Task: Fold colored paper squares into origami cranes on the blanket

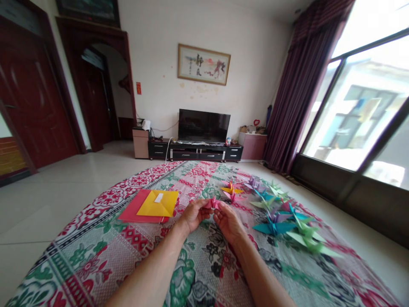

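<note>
Between both hands is a pink paper crane (214, 203), held above the patterned cloth. My left hand (195, 214) pinches one side of it with thumb and fingers. On the other side my right hand (227, 218) is closed on it the same way. The fingers cover parts of the crane's wings. Just beyond my right hand stand another pink paper crane (233, 196) and an orange-yellow one (230, 188). Further right sit several folded cranes, among them a blue one (276, 227), a green one (311, 239) and a purple one (254, 184).
Left of my hands, yellow paper (169, 208) with a small white piece (159, 198) lies on red-pink paper (131, 209). A floral cloth (143, 260) covers the rounded table. Beyond the table, a television (204, 126) stands on a black cabinet (198, 153). Tall windows are on the right.
</note>
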`<control>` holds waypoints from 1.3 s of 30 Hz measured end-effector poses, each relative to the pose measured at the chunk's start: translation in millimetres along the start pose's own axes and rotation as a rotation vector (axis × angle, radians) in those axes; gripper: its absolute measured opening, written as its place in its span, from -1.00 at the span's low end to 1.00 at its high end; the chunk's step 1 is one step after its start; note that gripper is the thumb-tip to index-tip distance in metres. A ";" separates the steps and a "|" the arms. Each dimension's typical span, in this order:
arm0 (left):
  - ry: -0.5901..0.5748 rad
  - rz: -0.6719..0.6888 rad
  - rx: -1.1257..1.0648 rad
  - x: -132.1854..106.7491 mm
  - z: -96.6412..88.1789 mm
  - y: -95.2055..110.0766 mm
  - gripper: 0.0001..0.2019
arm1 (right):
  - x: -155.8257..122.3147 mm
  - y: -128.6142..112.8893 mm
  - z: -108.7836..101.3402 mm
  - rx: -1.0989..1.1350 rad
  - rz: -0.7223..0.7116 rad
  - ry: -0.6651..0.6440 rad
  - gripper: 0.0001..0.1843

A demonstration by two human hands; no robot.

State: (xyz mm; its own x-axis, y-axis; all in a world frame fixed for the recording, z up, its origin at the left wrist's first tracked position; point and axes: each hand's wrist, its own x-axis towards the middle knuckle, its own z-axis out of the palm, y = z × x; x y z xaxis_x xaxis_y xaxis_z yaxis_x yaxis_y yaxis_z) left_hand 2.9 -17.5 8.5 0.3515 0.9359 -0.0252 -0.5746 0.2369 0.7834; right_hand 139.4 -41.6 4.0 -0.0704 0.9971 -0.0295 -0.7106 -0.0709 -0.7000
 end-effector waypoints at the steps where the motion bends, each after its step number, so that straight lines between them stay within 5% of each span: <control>1: -0.005 -0.001 -0.005 0.3 -0.6 -0.4 -0.89 | 0.4 0.0 -0.3 0.008 0.005 0.000 -0.77; 39: -0.088 -0.025 -0.139 0.1 0.2 -5.3 -0.87 | 0.2 -3.1 0.5 0.162 0.105 -0.019 -0.99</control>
State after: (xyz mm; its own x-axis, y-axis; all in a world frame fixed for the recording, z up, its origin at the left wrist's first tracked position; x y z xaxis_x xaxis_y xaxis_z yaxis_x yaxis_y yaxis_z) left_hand 6.1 -18.8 4.4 0.4266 0.9043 0.0155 -0.6595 0.2993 0.6896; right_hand 141.2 -41.2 6.5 -0.1619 0.9834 -0.0820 -0.8021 -0.1795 -0.5696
